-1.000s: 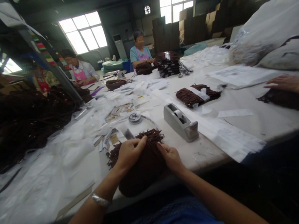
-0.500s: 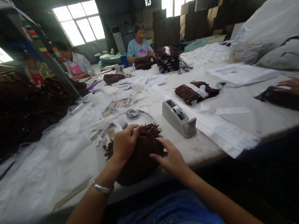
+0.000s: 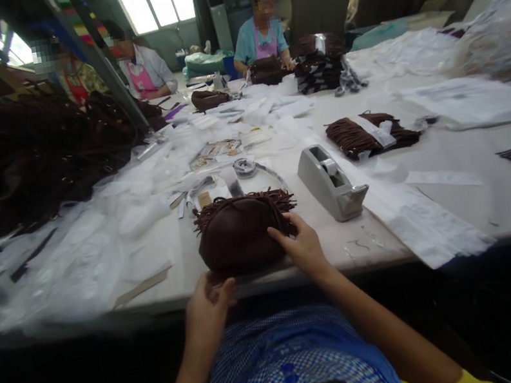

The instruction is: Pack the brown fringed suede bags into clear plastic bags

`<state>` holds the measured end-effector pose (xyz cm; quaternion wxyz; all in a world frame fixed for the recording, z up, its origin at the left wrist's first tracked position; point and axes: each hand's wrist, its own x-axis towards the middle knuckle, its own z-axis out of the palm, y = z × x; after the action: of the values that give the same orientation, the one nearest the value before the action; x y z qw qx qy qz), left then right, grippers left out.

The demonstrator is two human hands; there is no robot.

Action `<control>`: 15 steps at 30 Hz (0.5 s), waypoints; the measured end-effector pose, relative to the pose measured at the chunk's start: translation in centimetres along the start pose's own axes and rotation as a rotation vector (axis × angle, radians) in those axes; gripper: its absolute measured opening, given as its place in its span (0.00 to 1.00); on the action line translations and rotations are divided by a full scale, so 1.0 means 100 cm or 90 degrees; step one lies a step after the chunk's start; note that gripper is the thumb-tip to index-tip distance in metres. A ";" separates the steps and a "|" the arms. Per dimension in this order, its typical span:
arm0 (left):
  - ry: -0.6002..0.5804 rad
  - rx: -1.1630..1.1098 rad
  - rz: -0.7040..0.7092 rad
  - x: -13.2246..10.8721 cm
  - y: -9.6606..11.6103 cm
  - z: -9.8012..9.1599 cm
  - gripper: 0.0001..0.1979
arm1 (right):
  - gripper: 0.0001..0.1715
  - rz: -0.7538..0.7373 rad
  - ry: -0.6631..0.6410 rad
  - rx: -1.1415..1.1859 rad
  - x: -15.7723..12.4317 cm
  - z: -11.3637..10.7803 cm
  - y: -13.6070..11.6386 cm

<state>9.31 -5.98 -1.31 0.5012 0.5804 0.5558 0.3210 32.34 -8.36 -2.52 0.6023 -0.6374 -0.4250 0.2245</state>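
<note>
A dark brown fringed bag [image 3: 241, 236] sits at the table's front edge, its smooth rounded side toward me and its fringe sticking out along the top. My right hand [image 3: 301, 246] grips its right side, the thumb on the near face and the fingers around the edge. Just below the bag's lower left corner is my left hand [image 3: 209, 304], loosely curled with thumb and fingers apart; nothing shows in it. Whether it touches the bag I cannot tell. A grey tape dispenser [image 3: 332, 182] stands right of the bag.
A fringed brown bundle with a white band [image 3: 373, 132] lies beyond the dispenser. White paper strips [image 3: 416, 217] reach over the front edge. Clear plastic bags [image 3: 76, 261] cover the left side. Across the table, a person in a pink apron [image 3: 264, 46] works beside stacked brown bundles [image 3: 320, 66].
My left hand has left the fringe on top and come down to the bag's lower left. The bag's smooth side now shows more fully. The view has swung; the neighbour's hand at right is gone.
</note>
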 end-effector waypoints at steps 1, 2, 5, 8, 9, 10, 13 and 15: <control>-0.017 -0.078 -0.028 -0.005 -0.006 0.008 0.26 | 0.20 0.001 -0.001 0.013 0.001 0.002 -0.003; -0.025 -0.154 -0.037 -0.007 -0.008 0.016 0.26 | 0.20 -0.001 -0.002 0.022 0.002 0.004 -0.007; 0.004 -0.350 -0.027 -0.001 0.001 0.038 0.23 | 0.20 -0.026 0.011 0.012 0.004 0.008 -0.011; 0.009 -0.486 -0.053 0.012 0.008 0.051 0.22 | 0.20 -0.034 0.035 -0.003 0.005 0.009 -0.007; -0.012 -0.522 -0.055 0.016 0.008 0.055 0.22 | 0.20 -0.028 0.043 0.003 0.006 0.008 -0.004; -0.040 -0.550 -0.051 0.018 0.005 0.059 0.23 | 0.20 -0.019 0.048 0.016 0.008 0.007 -0.001; -0.108 -0.578 -0.030 0.019 -0.004 0.065 0.25 | 0.22 0.007 0.028 0.073 0.013 0.002 0.005; -0.139 -0.532 -0.024 0.015 -0.008 0.063 0.24 | 0.23 0.016 0.009 0.090 0.016 -0.002 0.008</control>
<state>15.15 -6.05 -4.17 0.7548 0.3478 0.3320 0.4462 33.62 -7.12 -2.89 0.6460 -0.6001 -0.3957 0.2567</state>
